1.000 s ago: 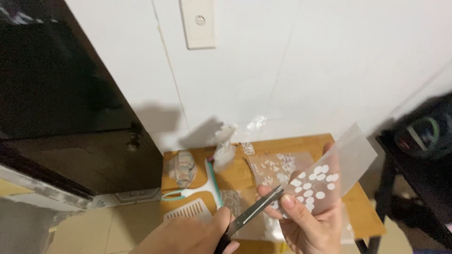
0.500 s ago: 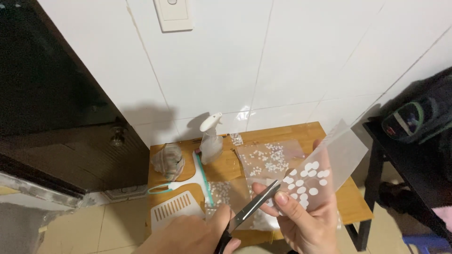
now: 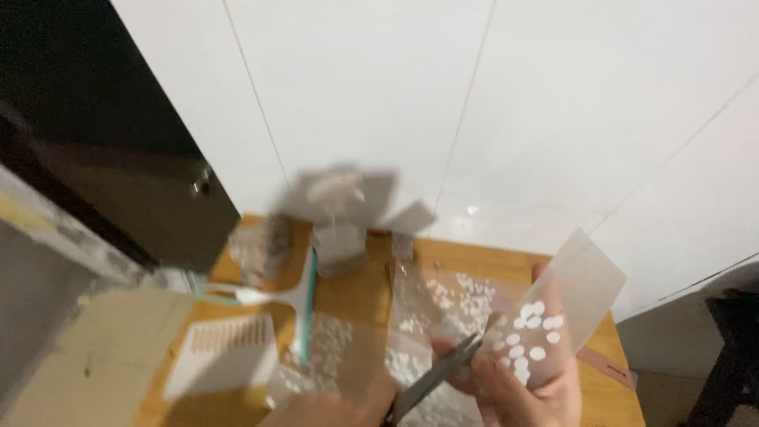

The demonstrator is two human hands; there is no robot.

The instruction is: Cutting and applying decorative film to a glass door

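Right hand (image 3: 518,387) gripping dotted clear sheet (image 3: 557,312); left hand (image 3: 336,409) clasping scissors (image 3: 435,378), touching sheet

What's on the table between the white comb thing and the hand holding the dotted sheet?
In the head view, between the white comb and the right hand with its dotted sheet lie clear bags of white dots and the scissors.

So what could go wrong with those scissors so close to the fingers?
The scissors in the left hand point right at the right hand holding the clear dotted sheet, so a slip might nick a finger. The picture is blurry with motion, so the cut might also go crooked through the white dots.
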